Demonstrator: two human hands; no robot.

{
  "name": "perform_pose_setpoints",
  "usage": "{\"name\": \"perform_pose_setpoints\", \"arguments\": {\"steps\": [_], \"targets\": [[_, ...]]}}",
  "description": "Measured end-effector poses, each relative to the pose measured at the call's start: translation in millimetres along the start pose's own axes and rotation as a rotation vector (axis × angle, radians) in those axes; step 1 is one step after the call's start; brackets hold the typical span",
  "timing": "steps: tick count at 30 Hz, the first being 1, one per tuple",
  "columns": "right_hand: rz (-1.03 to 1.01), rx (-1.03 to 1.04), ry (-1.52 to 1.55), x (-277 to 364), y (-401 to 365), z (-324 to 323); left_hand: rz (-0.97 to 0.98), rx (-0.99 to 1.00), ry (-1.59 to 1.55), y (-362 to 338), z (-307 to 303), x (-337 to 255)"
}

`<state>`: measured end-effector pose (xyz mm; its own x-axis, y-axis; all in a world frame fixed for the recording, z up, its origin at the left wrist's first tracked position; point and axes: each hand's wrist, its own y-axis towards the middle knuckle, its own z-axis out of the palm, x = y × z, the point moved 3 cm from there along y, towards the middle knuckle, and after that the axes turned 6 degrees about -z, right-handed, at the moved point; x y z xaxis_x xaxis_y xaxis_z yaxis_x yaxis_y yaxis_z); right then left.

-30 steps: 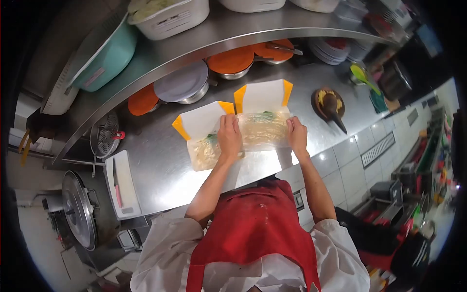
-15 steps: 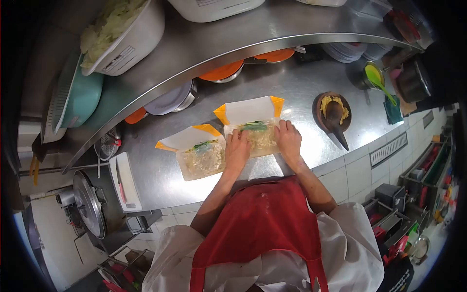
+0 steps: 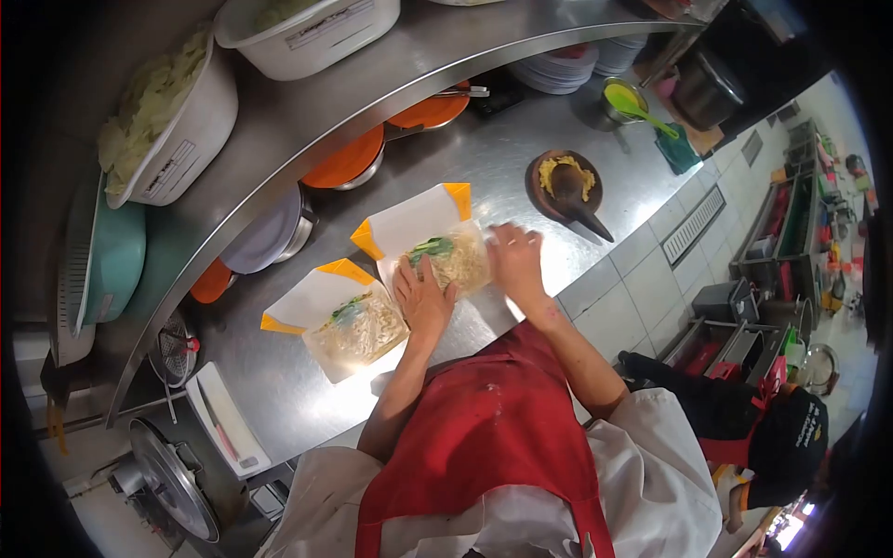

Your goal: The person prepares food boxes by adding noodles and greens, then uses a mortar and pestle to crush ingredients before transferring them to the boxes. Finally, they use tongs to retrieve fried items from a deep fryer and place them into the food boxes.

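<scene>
Two paper takeaway boxes, white inside with orange flaps, stand side by side with their lids raised. The right takeaway box [image 3: 419,219] holds pale noodles [image 3: 462,265] with green leaves [image 3: 432,248] near its lid. My left hand [image 3: 425,299] rests at that box's near left side, open, with fingers apart. At its right edge is my right hand [image 3: 517,264], fingers loosely bent and apart, holding nothing that I can see. The left takeaway box [image 3: 312,296] contains similar noodles and greens; no hand is in it.
A brown mortar [image 3: 539,186] with yellow paste and a dark pestle stands to the right. A cutting board [image 3: 209,400] with a knife lies left. An overhead shelf [image 3: 307,116] carries white tubs. Behind me at right, a co-worker in black [image 3: 786,442] is partly visible.
My view has turned, so the counter appears shifted left and tilted. My left hand's fingers have spread, and my right hand has eased off the box's right edge. A co-worker has come into view.
</scene>
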<state>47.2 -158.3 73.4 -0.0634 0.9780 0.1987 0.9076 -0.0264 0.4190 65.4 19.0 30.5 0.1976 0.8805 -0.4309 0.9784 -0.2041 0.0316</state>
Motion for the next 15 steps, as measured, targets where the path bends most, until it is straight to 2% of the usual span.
{"name": "perform_pose_setpoints", "arguments": {"steps": [2, 4, 5, 7, 8, 10, 11, 12, 15], "targets": [[0.183, -0.049, -0.040, -50, 5, -28, -0.024, 0.021, -0.003, -2, -3, -8], [0.319, 0.007, -0.192, -99, 2, -41, 0.032, -0.068, -0.025, -5, -26, -36], [0.315, 0.061, -0.228, -121, -6, -37, 0.055, -0.114, -0.034, -6, -30, -49], [0.298, 0.165, -0.298, -162, -16, -22, 0.085, 0.057, -0.331, -1, -9, -80], [0.282, 0.213, -0.168, -179, -16, -17, 0.099, 0.138, -0.479, 4, 6, -99], [0.239, 0.330, 0.094, -203, -17, -13, -0.102, 0.463, -0.770, 26, 64, -135], [0.097, 0.193, 0.146, -208, -16, -18, -0.249, 0.493, -0.879, 38, 103, -150], [0.139, 0.128, 0.286, -218, -17, -24, -0.397, 0.519, -0.987, 48, 135, -164], [0.233, -0.087, 0.631, -250, -16, -44, -0.661, 0.441, -1.321, 78, 167, -210]]}}
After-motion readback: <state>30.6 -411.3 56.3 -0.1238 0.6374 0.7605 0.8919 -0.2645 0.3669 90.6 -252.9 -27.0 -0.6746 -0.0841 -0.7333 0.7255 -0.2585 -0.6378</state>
